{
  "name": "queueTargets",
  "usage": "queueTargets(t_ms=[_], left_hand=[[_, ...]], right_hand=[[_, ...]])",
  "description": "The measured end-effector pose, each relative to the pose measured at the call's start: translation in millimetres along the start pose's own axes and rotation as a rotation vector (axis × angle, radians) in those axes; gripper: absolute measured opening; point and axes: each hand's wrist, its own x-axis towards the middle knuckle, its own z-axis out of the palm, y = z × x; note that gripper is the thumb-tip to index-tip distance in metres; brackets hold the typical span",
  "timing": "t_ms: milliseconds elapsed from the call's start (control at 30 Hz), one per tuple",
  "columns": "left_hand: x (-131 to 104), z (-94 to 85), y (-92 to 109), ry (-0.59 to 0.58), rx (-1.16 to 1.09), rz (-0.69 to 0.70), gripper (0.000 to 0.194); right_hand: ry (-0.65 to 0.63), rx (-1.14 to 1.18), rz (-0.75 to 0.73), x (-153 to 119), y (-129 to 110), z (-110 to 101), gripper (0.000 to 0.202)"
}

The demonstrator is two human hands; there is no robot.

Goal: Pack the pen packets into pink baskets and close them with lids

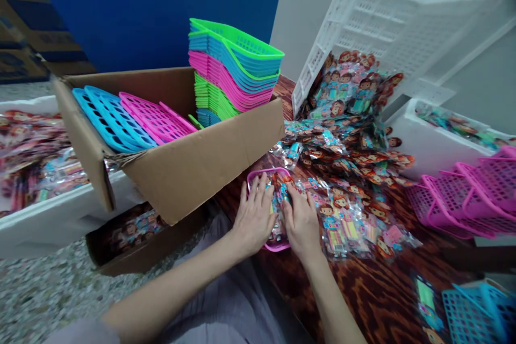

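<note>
A small pink plastic basket (pixel 277 249) stands on the dark wood-grain table, with clear packets (pixel 278 201) of printed cartoon figures lying inside. My left hand (pixel 253 217) rests flat over the basket's left side, fingers stretched out across the packets and rim. Over the right side lies my right hand (pixel 303 223), its fingers extended and the thumb apart, touching the packets. Both hands cover part of the basket. Just to the right, more cartoon packets (pixel 342 220) are spread on the table.
A cardboard box (pixel 213 158) holds stacked green, blue and pink baskets (pixel 236 70). A tipped white crate (pixel 363 16) spills packets behind. Pink baskets (pixel 463 199) lie at the right, a blue basket (pixel 471 312) at lower right. A white foam box (pixel 52 209) of packets stands left.
</note>
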Motion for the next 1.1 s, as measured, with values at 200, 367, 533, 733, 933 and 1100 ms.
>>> queueTargets(t_ms=[200,367,533,733,933,1100], left_hand=[[14.9,-7.1,12.2,-0.017,-0.197,0.13,0.056],[20.1,1.5,7.6,-0.109,-0.16,0.125,0.057],[16.2,5.4,6.8,-0.137,-0.044,0.155,0.057],[18.0,9.7,12.5,-0.131,0.05,0.196,0.055],[16.0,8.2,11.4,-0.142,0.051,0.18,0.058],[17.4,17.7,10.3,-0.128,0.07,0.193,0.063]], right_hand=[[-0.081,-0.016,-0.043,-4.1,-3.1,6.8,0.05],[-0.035,0.305,0.054,-10.3,0.0,0.7,0.042],[0.126,0.501,0.282,-15.9,15.5,-12.3,0.033],[-0.097,0.287,0.158,-16.3,31.3,-7.3,0.034],[-0.017,0.205,0.068,-11.6,36.2,-16.7,0.031],[-0.006,0.29,-0.038,32.0,-19.8,-45.0,0.031]])
